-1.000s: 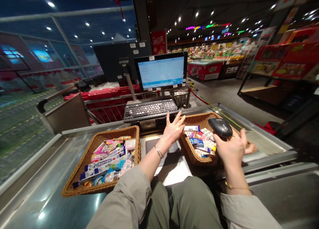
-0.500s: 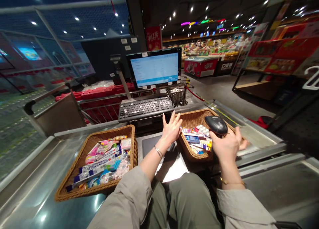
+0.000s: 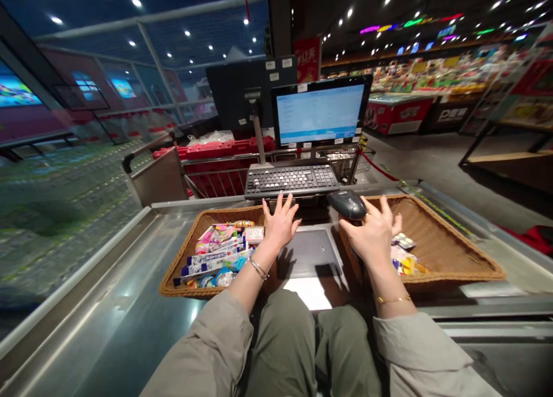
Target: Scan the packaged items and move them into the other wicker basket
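Observation:
My right hand (image 3: 375, 235) grips a black handheld barcode scanner (image 3: 347, 204), raised over the left rim of the right wicker basket (image 3: 449, 259), which holds a few small packets (image 3: 404, 260). My left hand (image 3: 280, 224) is open with fingers spread, hovering just in front of the grey keyboard (image 3: 291, 180) and above the flat scanner plate (image 3: 307, 253). The left wicker basket (image 3: 181, 267) is full of colourful snack packets (image 3: 220, 256). A lit monitor (image 3: 319, 113) stands behind the keyboard.
I sit at a steel checkout counter (image 3: 108, 316). Red shopping baskets (image 3: 224, 152) and a wire cart (image 3: 345, 161) stand behind the keyboard. A glass barrier runs along the left. Store shelves and a freezer (image 3: 400, 112) lie at the far right.
The view has swung right. My left hand moved from the right basket's edge to the keyboard's front. My right hand carried the scanner left, toward the counter's middle.

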A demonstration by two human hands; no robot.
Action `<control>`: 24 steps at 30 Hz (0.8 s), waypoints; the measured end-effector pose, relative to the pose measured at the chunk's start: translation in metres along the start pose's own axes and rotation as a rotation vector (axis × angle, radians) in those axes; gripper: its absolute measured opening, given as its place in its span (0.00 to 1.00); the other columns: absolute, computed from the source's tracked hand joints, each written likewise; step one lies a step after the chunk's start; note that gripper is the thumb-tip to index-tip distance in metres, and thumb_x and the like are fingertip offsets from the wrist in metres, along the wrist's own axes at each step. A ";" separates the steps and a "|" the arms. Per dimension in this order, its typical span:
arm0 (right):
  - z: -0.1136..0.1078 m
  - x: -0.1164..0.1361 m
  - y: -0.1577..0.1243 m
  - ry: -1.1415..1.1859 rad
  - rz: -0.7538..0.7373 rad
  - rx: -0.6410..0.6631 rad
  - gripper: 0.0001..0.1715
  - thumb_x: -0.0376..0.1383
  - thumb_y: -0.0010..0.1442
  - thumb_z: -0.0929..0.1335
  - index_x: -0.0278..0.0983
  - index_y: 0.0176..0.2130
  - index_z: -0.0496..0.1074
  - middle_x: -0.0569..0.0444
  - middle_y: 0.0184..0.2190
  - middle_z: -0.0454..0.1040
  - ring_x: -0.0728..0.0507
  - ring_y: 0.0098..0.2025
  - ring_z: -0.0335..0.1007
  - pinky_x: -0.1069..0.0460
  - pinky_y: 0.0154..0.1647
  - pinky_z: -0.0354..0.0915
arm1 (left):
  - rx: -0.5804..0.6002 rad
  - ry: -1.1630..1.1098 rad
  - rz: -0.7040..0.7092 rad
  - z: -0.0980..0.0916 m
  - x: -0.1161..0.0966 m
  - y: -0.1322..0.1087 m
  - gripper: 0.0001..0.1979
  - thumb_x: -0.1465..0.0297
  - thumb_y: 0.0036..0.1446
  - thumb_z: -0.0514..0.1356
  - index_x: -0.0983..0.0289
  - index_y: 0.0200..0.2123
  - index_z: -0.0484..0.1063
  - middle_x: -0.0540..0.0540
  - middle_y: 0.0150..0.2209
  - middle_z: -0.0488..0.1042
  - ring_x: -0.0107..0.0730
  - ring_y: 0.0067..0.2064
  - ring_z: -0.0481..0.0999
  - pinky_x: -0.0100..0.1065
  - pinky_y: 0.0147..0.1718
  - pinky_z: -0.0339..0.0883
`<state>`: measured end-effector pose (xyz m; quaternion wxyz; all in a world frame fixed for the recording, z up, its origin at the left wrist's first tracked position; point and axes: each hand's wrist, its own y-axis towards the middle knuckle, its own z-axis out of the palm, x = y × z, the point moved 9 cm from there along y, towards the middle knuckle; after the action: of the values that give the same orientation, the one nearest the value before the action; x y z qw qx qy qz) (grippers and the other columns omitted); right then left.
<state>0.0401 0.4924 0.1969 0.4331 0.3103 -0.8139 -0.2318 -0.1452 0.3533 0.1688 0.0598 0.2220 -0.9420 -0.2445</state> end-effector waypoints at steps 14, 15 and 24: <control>0.078 0.099 -0.041 0.089 -0.281 0.219 0.12 0.43 0.54 0.72 0.40 0.36 0.80 0.47 0.58 0.77 0.27 0.72 0.52 0.21 0.68 0.37 | 0.236 0.175 -0.254 -0.007 0.156 -0.082 0.18 0.62 0.64 0.62 0.55 0.56 0.77 0.59 0.72 0.58 0.62 0.75 0.44 0.80 0.65 0.32; 0.082 0.102 -0.043 0.089 -0.290 0.229 0.12 0.44 0.54 0.72 0.40 0.36 0.80 0.47 0.58 0.77 0.27 0.72 0.52 0.21 0.68 0.38 | 0.265 0.181 -0.257 -0.004 0.161 -0.087 0.18 0.61 0.63 0.63 0.55 0.55 0.77 0.60 0.72 0.58 0.64 0.75 0.44 0.80 0.64 0.32; 0.104 0.128 -0.063 0.083 -0.389 0.348 0.13 0.41 0.53 0.72 0.41 0.38 0.81 0.47 0.58 0.77 0.27 0.73 0.50 0.22 0.69 0.35 | 0.471 0.188 -0.229 0.022 0.174 -0.103 0.17 0.56 0.59 0.66 0.54 0.49 0.80 0.61 0.71 0.61 0.66 0.74 0.48 0.80 0.63 0.30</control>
<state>-0.0846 0.3692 0.1744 0.3537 0.5401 -0.7479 -0.1545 -0.2661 0.2043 0.1001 0.0654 0.3564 -0.9320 -0.0021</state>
